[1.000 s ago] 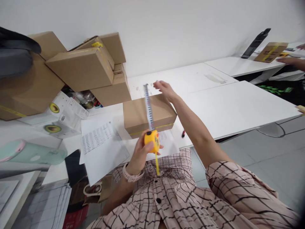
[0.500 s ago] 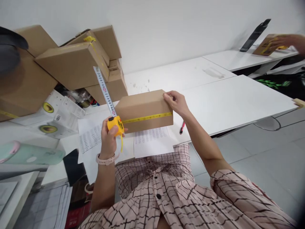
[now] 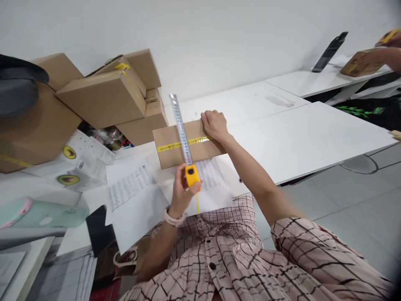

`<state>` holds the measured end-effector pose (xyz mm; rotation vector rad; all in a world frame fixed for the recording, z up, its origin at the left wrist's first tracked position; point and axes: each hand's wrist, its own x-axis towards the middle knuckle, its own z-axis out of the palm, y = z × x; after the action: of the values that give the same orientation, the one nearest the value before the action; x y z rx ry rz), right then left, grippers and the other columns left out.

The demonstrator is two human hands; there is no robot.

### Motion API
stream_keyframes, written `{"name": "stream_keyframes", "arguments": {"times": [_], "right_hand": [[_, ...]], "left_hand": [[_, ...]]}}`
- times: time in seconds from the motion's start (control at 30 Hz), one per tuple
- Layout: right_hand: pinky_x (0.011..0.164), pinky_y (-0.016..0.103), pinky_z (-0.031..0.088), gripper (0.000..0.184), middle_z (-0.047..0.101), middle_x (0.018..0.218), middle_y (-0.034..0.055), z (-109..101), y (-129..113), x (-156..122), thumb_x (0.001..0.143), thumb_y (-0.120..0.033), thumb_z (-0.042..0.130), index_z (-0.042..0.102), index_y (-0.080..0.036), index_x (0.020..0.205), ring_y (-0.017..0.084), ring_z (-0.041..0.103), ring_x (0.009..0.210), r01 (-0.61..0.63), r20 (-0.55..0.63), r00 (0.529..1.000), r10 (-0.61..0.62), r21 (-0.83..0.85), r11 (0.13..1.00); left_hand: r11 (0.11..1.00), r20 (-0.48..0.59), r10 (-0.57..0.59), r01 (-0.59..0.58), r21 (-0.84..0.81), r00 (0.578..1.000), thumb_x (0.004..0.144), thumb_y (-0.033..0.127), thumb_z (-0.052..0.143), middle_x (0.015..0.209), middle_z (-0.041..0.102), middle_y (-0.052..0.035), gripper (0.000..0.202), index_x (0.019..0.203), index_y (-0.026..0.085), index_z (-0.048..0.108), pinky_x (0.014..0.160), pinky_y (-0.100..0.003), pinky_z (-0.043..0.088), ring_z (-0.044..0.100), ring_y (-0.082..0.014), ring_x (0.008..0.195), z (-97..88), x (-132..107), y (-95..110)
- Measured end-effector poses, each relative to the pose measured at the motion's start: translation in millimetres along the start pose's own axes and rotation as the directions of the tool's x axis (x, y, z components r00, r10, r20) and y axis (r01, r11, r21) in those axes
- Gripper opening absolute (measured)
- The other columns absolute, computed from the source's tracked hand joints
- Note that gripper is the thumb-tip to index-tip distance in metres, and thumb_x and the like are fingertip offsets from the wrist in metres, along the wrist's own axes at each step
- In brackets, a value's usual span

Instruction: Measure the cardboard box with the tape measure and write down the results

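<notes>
Left hand (image 3: 181, 193) clenched round yellow tape measure (image 3: 191, 175). Blade (image 3: 181, 129) runs across cardboard box (image 3: 171, 154), numerals too blurred to read. Right hand (image 3: 214, 125) grips box's right end. Box lies on printed sheets (image 3: 128, 188) near desk (image 3: 297, 138) front edge, yellow strip across it; sheet print too small to read.

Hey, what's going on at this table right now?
A person's left hand grips a yellow tape measure, its blade pulled out and pointing up across a cardboard box. The right hand holds the box's right end, fingers curled at its far edge. The box lies on printed sheets on a white table. Stacked cardboard boxes sit to the left, and another person's hand is over a box at far right.
</notes>
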<state>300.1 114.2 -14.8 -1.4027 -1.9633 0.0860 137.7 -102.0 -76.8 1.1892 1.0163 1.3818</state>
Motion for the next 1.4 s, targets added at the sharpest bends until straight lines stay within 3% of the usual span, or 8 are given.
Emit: {"name": "stream_keyframes", "arguments": {"times": [0.1, 0.23, 0.5, 0.7, 1.0, 1.2, 1.4], "right_hand": [[0.097, 0.05, 0.038, 0.06, 0.069, 0.093, 0.0131, -0.7, -0.5, 2.0, 0.107, -0.053, 0.01, 0.058, -0.023, 0.089, 0.032, 0.057, 0.103, 0.016, -0.015, 1.0, -0.015, 0.033, 0.999], [0.098, 0.052, 0.038, 0.057, 0.068, 0.092, 0.013, -3.1, -5.3, 3.2, 0.105, -0.058, 0.018, 0.06, -0.023, 0.088, 0.032, 0.057, 0.103, -0.023, 0.003, 1.0, 0.023, 0.041, 0.999], [0.097, 0.054, 0.039, 0.049, 0.067, 0.087, 0.012, 1.9, -5.9, 5.5, 0.097, -0.067, 0.041, 0.06, -0.023, 0.089, 0.033, 0.056, 0.101, -0.028, -0.022, 0.999, 0.029, 0.05, 0.998], [0.096, 0.054, 0.039, 0.048, 0.065, 0.087, 0.0117, 5.8, 0.1, 5.4, 0.098, -0.066, 0.039, 0.06, -0.023, 0.094, 0.033, 0.056, 0.1, -0.012, -0.017, 1.0, 0.012, 0.025, 1.0], [0.101, 0.057, 0.038, 0.059, 0.063, 0.089, 0.0109, 8.6, 3.7, 4.3, 0.098, -0.074, 0.032, 0.059, -0.021, 0.095, 0.034, 0.056, 0.107, -0.009, -0.018, 1.0, 0.009, 0.029, 1.0], [0.105, 0.061, 0.036, 0.073, 0.062, 0.096, 0.0113, 17.5, 11.7, 3.1, 0.098, -0.077, 0.011, 0.058, -0.021, 0.098, 0.036, 0.054, 0.118, 0.04, -0.055, 0.998, -0.037, 0.052, 0.998], [0.105, 0.063, 0.035, 0.08, 0.06, 0.106, 0.0143, 12.4, 1.6, -20.3, 0.095, -0.082, 0.011, 0.058, -0.018, 0.107, 0.041, 0.048, 0.126, 0.028, -0.091, 0.995, -0.03, -0.027, 0.999]], "left_hand": [[0.982, 0.077, -0.169, 0.174, -0.069, 0.983, 0.075, 0.044, 0.085, 0.14, 0.057, -0.0118, 0.069, 0.129, 0.028, 0.045, 0.066, -0.03, 0.063, 0.072, -0.0183, 0.087, 20.3, -22.6, -33.0], [0.963, 0.121, -0.234, 0.247, -0.105, 0.965, 0.076, 0.046, 0.083, 0.139, 0.056, -0.0105, 0.069, 0.131, 0.029, 0.044, 0.073, -0.034, 0.063, 0.072, -0.02, 0.093, 30.8, -33.1, -53.8], [0.965, 0.136, -0.227, 0.242, -0.102, 0.964, 0.078, 0.042, 0.083, 0.134, 0.058, -0.009, 0.068, 0.131, 0.028, 0.043, 0.074, -0.032, 0.061, 0.071, -0.0195, 0.094, 31.4, -31.2, -61.7], [0.964, 0.107, -0.253, 0.26, -0.058, 0.961, 0.074, 0.038, 0.084, 0.129, 0.061, -0.0095, 0.073, 0.133, 0.027, 0.043, 0.074, -0.033, 0.059, 0.07, -0.0214, 0.095, 32.1, -32.7, -66.8], [0.967, 0.089, -0.254, 0.256, -0.01, 0.963, 0.072, 0.036, 0.084, 0.125, 0.065, -0.0098, 0.077, 0.135, 0.026, 0.041, 0.088, -0.041, 0.057, 0.071, -0.0227, 0.097, 32.1, -32.1, -63.3], [0.976, 0.1, -0.21, 0.214, -0.033, 0.973, 0.074, 0.039, 0.084, 0.129, 0.065, -0.0116, 0.079, 0.138, 0.028, 0.039, 0.09, -0.042, 0.057, 0.072, -0.0247, 0.1, 18.8, -54.3, -59.6], [0.973, -0.056, -0.193, 0.199, 0.118, 0.98, 0.075, 0.042, 0.085, 0.137, 0.06, -0.0152, 0.084, 0.142, 0.027, 0.036, 0.096, -0.043, 0.055, 0.07, -0.0267, 0.11, -15.4, -93.1, -74.9]]}}
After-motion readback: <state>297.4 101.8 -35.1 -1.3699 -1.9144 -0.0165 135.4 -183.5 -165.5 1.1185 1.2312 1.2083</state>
